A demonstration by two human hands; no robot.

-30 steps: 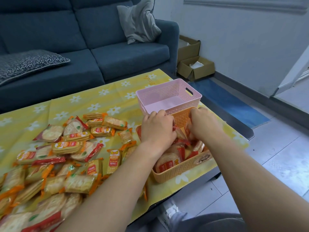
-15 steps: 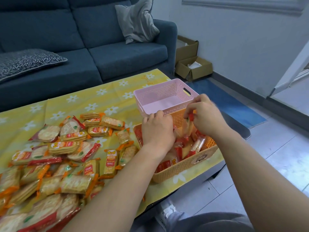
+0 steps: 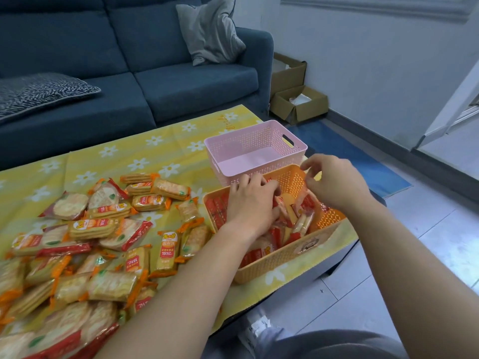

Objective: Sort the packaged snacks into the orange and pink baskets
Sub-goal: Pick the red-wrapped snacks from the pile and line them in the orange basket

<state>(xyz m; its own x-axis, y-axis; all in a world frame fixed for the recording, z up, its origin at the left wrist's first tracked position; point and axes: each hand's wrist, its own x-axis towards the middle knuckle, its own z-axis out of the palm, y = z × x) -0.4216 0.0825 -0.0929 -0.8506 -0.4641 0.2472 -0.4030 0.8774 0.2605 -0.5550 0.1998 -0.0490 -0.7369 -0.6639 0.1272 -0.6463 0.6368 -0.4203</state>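
Orange basket (image 3: 281, 260) crowded with red-wrapped snack packs (image 3: 302, 224).

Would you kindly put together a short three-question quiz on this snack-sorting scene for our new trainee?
1. True or false: the pink basket already holds snack packets.
2. The left hand reaches into: A) the pink basket, B) the orange basket, C) neither.
3. Fill in: the unsorted packets lie on a ___ flowered cloth.
Key: 1 false; 2 B; 3 yellow.
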